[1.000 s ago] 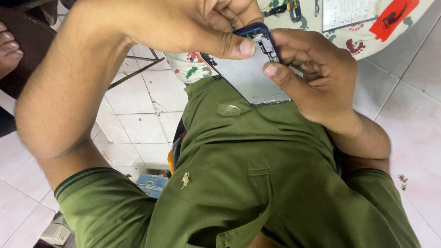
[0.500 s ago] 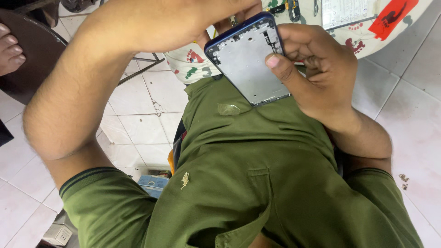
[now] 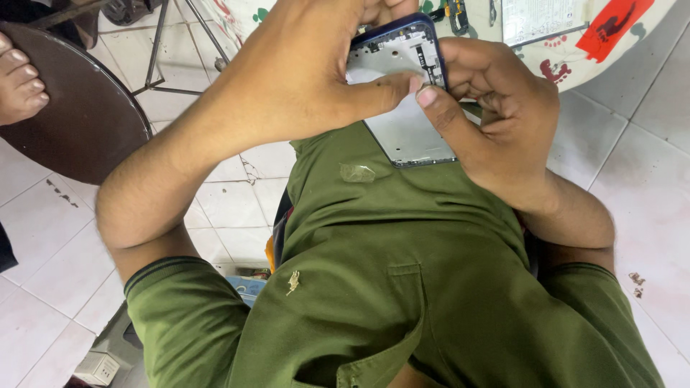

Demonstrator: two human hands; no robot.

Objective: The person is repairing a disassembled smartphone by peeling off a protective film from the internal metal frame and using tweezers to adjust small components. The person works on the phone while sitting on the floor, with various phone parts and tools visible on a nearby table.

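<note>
Head view: both hands hold an opened blue phone frame (image 3: 406, 100) above a green-shirted lap; the left hand (image 3: 302, 79) grasps its top edge, the right hand (image 3: 503, 118) clasps its side, thumbs meeting on it.

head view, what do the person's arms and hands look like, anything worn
Both hands, left hand and right hand, are bare: no gloves, rings or watch visible. Forearms are bare too. Short olive-green sleeves with a dark edge band end above the elbows, matching the shirt.
</note>
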